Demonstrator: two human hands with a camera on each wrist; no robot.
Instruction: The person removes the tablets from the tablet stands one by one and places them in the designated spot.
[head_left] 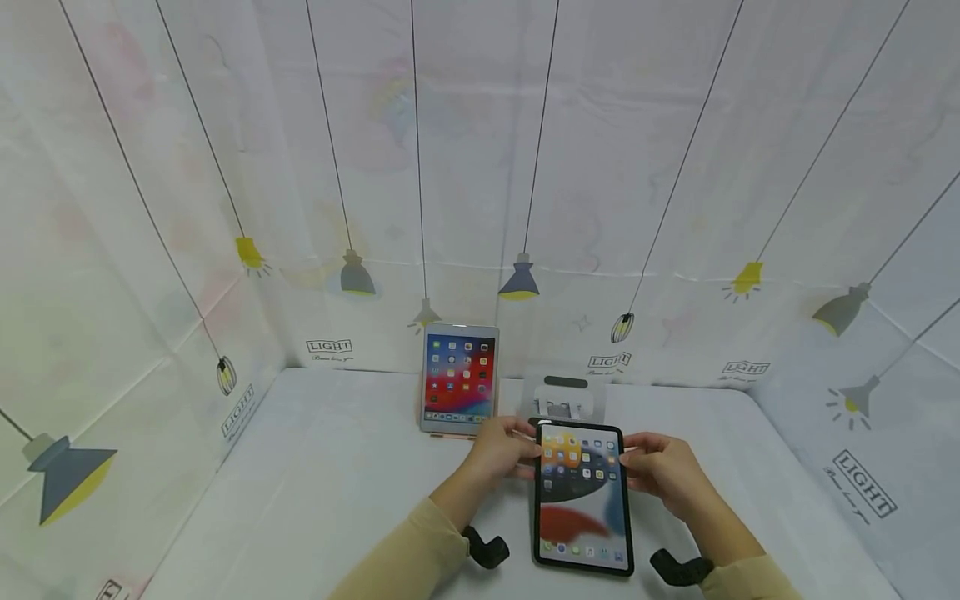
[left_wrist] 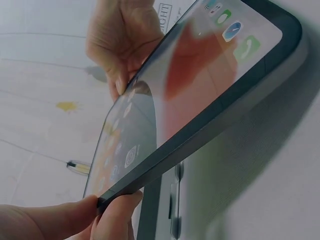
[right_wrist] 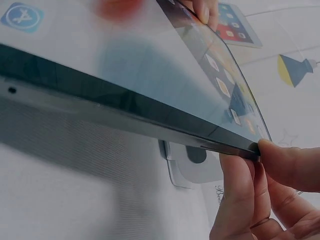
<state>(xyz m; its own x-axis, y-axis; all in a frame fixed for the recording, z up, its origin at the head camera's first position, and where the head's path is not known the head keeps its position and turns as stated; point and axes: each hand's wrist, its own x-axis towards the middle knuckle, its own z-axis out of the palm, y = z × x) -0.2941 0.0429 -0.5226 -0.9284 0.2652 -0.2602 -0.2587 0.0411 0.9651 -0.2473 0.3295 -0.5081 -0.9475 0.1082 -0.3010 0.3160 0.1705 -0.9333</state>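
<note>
A dark-rimmed tablet [head_left: 581,517] with its screen lit faces up in front of me. My left hand [head_left: 495,454] pinches its left edge near the far end, the thumb over the rim. At the right edge, my right hand [head_left: 667,471] pinches it in the same way. Both wrist views show the tablet [left_wrist: 195,85] tilted, its far end raised off the white surface and a shadow beneath. Just behind it stands a silver tablet stand [head_left: 588,404] with a dark pad, its lower part hidden by the tablet.
A second tablet [head_left: 460,375], white-framed with a red and blue screen, leans upright behind my left hand. A thin pencil-like stick [head_left: 450,436] lies at its foot. White cloth walls [head_left: 465,167] printed with hanging lamps enclose the white table [head_left: 337,492] at the back and sides.
</note>
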